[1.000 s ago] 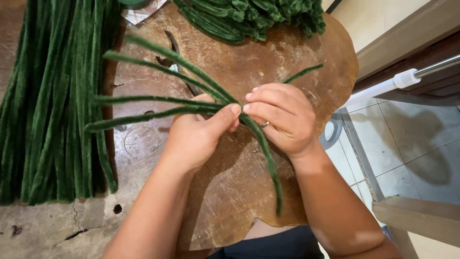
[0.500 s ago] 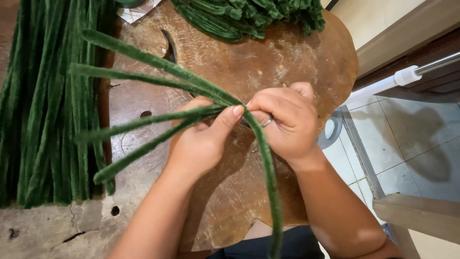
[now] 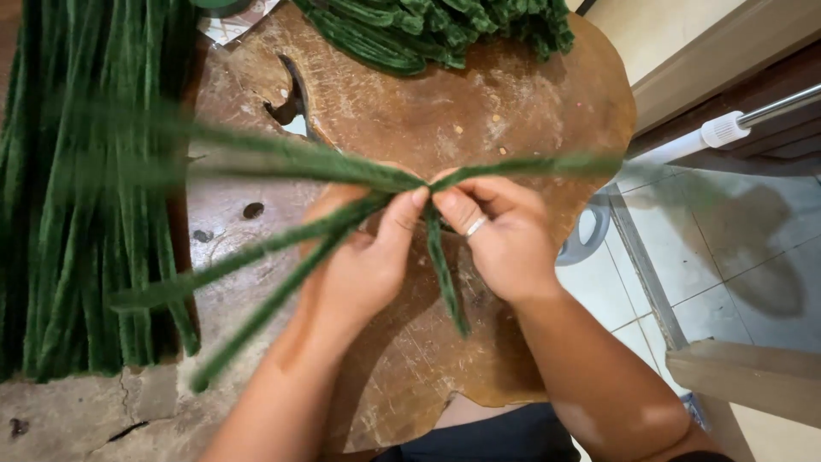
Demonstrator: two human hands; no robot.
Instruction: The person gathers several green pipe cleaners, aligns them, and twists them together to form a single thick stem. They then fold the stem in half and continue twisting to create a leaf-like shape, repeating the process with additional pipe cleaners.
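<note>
I have a small bunch of fuzzy green stems (image 3: 282,167) pinched at the middle of the frame, where they all cross. My left hand (image 3: 363,265) has thumb and forefinger closed tight on that crossing point, and my right hand (image 3: 505,235), with a ring on 1 finger, is closed on it from the other side, fingertips nearly touching the left ones. About 4 ends fan out toward the left of the frame, 1 runs to the right, and 1 short end points down toward me. They look light, soft on the surface and bendy, likely to hold a bend, so I judge the crossing is the place to grip; held further out they would flop. Beneath is a rough brown wooden slab (image 3: 513,103). A thick pile of loose stems (image 3: 77,214) lies at the left, and a heap of made-up green pieces (image 3: 436,26) sits at the top.
</note>
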